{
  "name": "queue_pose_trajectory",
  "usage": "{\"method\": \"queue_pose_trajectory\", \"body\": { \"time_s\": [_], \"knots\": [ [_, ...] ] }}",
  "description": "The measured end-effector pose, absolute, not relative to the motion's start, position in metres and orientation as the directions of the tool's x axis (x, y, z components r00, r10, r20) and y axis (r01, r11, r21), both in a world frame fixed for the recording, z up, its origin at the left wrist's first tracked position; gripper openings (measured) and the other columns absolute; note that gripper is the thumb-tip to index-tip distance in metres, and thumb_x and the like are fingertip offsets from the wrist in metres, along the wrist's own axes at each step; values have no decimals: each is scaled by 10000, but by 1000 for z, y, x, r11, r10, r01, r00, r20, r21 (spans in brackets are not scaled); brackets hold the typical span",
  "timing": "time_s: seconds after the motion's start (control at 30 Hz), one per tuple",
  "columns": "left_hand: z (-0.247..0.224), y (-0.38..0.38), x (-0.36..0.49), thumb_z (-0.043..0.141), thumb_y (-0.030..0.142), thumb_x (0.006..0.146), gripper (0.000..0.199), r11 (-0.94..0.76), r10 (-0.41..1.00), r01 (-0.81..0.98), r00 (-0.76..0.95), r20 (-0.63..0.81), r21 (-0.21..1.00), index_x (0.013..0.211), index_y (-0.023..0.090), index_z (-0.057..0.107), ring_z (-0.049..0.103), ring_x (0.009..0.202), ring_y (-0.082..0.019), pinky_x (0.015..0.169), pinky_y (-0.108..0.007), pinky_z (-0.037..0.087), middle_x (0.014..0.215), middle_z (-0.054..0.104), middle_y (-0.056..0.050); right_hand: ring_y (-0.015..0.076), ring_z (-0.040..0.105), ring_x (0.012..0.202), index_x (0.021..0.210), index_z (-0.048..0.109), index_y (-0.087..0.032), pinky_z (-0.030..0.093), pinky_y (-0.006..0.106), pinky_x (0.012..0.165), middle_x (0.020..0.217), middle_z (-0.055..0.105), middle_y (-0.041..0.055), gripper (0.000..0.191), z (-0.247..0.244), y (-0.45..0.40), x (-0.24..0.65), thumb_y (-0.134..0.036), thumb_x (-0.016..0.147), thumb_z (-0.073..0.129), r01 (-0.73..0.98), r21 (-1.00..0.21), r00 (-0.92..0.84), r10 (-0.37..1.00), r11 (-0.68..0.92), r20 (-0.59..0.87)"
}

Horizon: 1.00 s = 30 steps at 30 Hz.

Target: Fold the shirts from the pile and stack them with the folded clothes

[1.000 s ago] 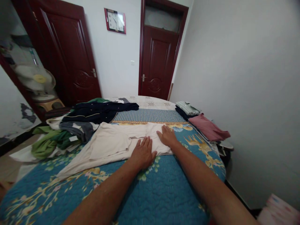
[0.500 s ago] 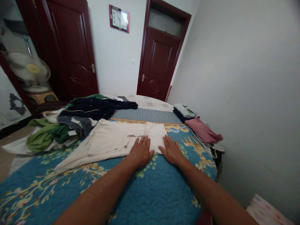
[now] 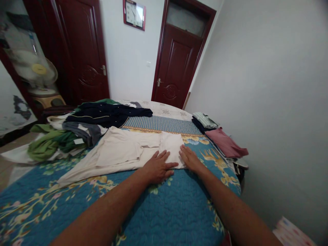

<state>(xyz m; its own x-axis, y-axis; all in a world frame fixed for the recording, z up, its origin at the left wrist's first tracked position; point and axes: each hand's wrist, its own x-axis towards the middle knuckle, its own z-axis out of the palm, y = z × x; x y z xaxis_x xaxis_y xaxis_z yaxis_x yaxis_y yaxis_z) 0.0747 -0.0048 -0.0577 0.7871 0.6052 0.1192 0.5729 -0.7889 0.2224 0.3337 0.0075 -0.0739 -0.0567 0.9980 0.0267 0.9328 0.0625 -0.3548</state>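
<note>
A cream-coloured shirt [image 3: 120, 147] lies partly folded on the blue floral quilt [image 3: 164, 205], with a sleeve visible on top and its left end tapering toward me. My left hand [image 3: 159, 167] rests flat on the shirt's near edge, fingers spread and thumb pointing right. At the shirt's right end, my right hand [image 3: 189, 158] lies with its fingers extended over the edge of the cloth. Neither hand grips the fabric. The underside of the shirt is hidden.
Rumpled clothes lie at the left, among them a navy garment [image 3: 107, 112] and a green one [image 3: 46, 147]. Folded clothes with a pink garment [image 3: 225, 141] on them sit at the bed's right edge, near the white wall [image 3: 269, 85]. A fan [image 3: 38, 70] stands far left.
My left hand has turned, its thumb swinging out to the right. My right hand has shifted to the shirt's right edge, its fingers closer together. The view has tilted slightly.
</note>
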Motion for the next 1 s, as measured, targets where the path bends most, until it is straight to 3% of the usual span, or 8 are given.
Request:
{"method": "queue_pose_trajectory", "body": {
  "time_s": [0.23,0.43,0.67,0.83,0.93,1.0],
  "knots": [
    [-41,-4,68,601,460,1019,474,-770,591,556,807,20,313,1490,505,617,222,1644,-384,1282,-657,208,1782,290,-43,324,236,1632,1682,369,-191,155,587,1307,1757,297,144,648,-74,80,322,-511,1122,302,978,-209,33,997,-17,70],
    [-37,-6,66,639,416,1005,461,-772,580,542,815,17,332,1456,509,647,250,1638,-367,1288,-645,225,1774,301,-21,323,308,1598,1693,334,-176,172,594,1295,1720,363,190,692,-73,114,319,-545,1108,338,969,-239,96,986,-61,138],
    [-31,-3,60,701,372,957,503,-764,565,531,825,-17,367,1449,475,665,260,1628,-376,1288,-639,245,1770,291,-38,313,361,1572,1611,469,-114,224,505,1294,1674,437,201,639,-73,103,319,-490,1121,304,985,-170,64,979,-30,195],
    [-22,2,50,801,342,863,627,-731,554,545,825,-109,410,1474,383,666,238,1637,-364,1297,-564,276,1754,324,-81,325,310,1599,1637,415,-105,229,505,1296,1717,368,191,669,-83,60,325,-508,1111,328,995,-103,2,983,17,183],
    [-14,3,43,805,393,846,626,-700,579,559,809,-105,444,1458,349,682,433,1560,-333,1248,-486,384,1699,442,-92,333,320,1595,1649,396,-111,250,513,1286,1707,388,189,682,-87,29,330,-513,1103,320,996,-87,-20,983,36,182],
    [-7,2,36,788,434,839,475,-688,602,559,796,-67,463,1304,336,782,640,1372,-294,1142,-401,493,1553,632,-68,333,359,1573,1638,413,-100,265,494,1281,1676,434,199,687,-88,10,333,-509,1092,331,995,-81,-46,978,63,201]
  ]
}}
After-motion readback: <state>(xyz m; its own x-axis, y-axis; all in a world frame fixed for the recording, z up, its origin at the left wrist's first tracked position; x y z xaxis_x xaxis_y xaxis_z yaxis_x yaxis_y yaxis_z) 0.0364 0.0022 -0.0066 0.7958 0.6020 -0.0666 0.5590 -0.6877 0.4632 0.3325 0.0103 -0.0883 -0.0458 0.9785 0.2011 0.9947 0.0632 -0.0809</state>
